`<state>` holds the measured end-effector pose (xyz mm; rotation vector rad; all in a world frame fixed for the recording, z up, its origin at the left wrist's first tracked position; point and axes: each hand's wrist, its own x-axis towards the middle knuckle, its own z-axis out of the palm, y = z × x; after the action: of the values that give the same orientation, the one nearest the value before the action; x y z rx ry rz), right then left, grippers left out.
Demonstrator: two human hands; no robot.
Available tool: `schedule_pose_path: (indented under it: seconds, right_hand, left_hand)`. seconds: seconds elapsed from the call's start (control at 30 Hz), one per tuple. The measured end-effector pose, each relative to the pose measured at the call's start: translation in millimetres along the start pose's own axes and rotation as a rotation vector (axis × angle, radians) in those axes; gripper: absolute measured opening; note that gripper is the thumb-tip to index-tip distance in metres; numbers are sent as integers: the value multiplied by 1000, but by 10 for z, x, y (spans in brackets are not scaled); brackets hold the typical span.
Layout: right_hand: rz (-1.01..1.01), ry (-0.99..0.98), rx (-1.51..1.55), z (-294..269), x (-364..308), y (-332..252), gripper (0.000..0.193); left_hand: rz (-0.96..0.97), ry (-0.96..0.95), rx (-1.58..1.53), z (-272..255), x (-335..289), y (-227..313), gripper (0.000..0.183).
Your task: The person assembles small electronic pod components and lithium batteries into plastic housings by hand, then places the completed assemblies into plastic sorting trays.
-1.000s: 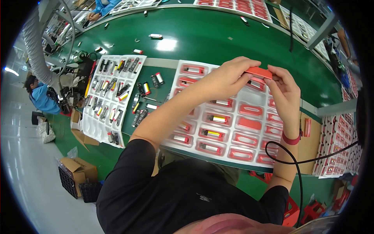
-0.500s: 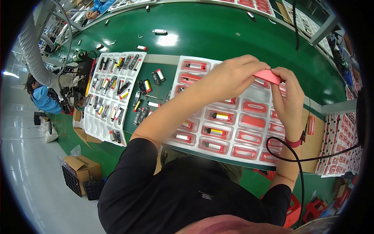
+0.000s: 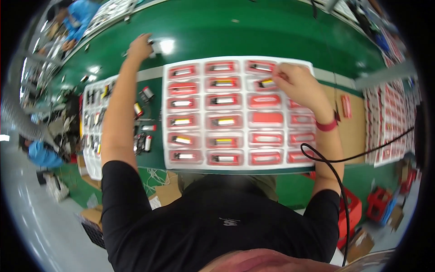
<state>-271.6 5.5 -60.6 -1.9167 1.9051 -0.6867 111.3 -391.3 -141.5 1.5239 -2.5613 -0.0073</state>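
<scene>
My left hand [image 3: 139,47] reaches far out over the green table at the left. Its fingers close on a small white battery cell [image 3: 151,42], partly hidden and blurred. At the far right part of a white compartment tray [image 3: 247,131], my right hand [image 3: 294,81] is curled with its fingertips at the right end of a red casing [image 3: 266,83]. That casing sits tilted in its compartment with a yellow-banded cell and a black end showing. Other compartments hold red casings, many with white or yellow cells; a few show a plain red face, such as one red casing [image 3: 266,118].
Left of the tray lie loose cells [image 3: 147,94] and small black parts. A second white tray [image 3: 93,170] of parts stands beyond them. A black cable [image 3: 358,161] loops over my right forearm. Stacked trays [image 3: 385,127] stand at the right; people in blue work at the left.
My hands have parted from the red piece they held together. The left has swung far left to a cell; the right has lowered to the tray. The view has shifted.
</scene>
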Motion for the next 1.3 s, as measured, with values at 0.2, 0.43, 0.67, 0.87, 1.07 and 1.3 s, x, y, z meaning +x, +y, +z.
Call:
schedule_pose_path:
  seconds: [0.2, 0.43, 0.67, 0.87, 1.07, 1.3]
  right_hand:
    - [-139, 27, -163, 112, -2, 252, 15]
    - [-111, 173, 90, -287, 14, -120, 28]
    - [-190, 93, 908, -263, -90, -586, 20]
    - [-49, 216, 1067, -324, -73, -477, 21]
    - [-81, 284, 989, -275, -88, -559, 20]
    - [-131, 214, 927, -274, -44, -481, 14]
  left_hand:
    - [1, 12, 37, 154, 146, -83, 37]
    - [198, -285, -1079, -835, -766, 1659, 36]
    - [359, -659, -1446, -1300, -1628, 2809, 36]
    - [598, -62, -1398, -1218, -1779, 2888, 41]
    - [559, 153, -1223, -1141, -1766, 2862, 33]
    - [759, 319, -943, -1139, -1659, 2757, 29]
